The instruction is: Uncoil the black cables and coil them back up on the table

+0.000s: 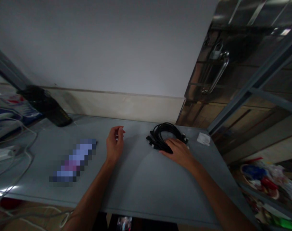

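Observation:
A coiled bundle of black cables [168, 128] lies near the back edge of the grey table, with several connector ends poking out at its sides. My right hand [178, 150] grips the near side of this coil, its fingers partly hidden among the loops. To the left, my left hand [114, 144] is held over the table with fingers loosely curled and a gap between thumb and fingers. It holds nothing and is apart from the cables. Left of it, a phone-shaped item [75, 160] lies blurred by pixelation.
A dark bottle-like object [48, 107] leans at the back left. White cords [27, 154] and a white power strip [3, 154] are at the left. A crumpled white tissue [204, 139] lies at the right, by a metal post [232, 106]. The wall [112, 48] rises behind the table [146, 189].

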Demonstrator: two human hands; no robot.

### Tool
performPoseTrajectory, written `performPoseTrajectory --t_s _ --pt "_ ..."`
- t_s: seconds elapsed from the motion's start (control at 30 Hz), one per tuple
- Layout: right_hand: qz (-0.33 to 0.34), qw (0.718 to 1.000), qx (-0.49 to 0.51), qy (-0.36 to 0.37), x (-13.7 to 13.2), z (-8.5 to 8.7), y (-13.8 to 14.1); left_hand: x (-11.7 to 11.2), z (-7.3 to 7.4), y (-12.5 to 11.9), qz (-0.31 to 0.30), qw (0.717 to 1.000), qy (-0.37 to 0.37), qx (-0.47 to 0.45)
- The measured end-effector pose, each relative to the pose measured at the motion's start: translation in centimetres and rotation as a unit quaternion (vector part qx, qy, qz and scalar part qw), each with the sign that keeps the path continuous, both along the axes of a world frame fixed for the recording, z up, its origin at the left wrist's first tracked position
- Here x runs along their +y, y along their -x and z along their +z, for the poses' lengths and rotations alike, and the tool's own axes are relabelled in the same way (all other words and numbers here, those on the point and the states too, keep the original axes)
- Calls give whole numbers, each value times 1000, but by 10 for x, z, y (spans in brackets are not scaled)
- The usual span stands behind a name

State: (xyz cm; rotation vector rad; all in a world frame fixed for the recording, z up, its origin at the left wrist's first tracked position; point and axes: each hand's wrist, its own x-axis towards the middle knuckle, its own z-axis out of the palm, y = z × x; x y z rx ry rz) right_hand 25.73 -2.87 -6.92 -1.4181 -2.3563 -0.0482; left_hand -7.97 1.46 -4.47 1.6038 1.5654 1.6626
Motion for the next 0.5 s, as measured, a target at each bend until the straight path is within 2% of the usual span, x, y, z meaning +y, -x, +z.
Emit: performPoseTrajectory --t_s 0.13,0.33,0.5 --pt "-13 1000 -7 -1 5 1 -11 0 0 0 3 1000 -2 -4" --pt "-67 998 -6 -11 10 3 -28 2 -2 2 11 1000 6 -9" --pt "-59 998 3 -35 10 8 -32 4 -2 4 18 1000 4 -13"
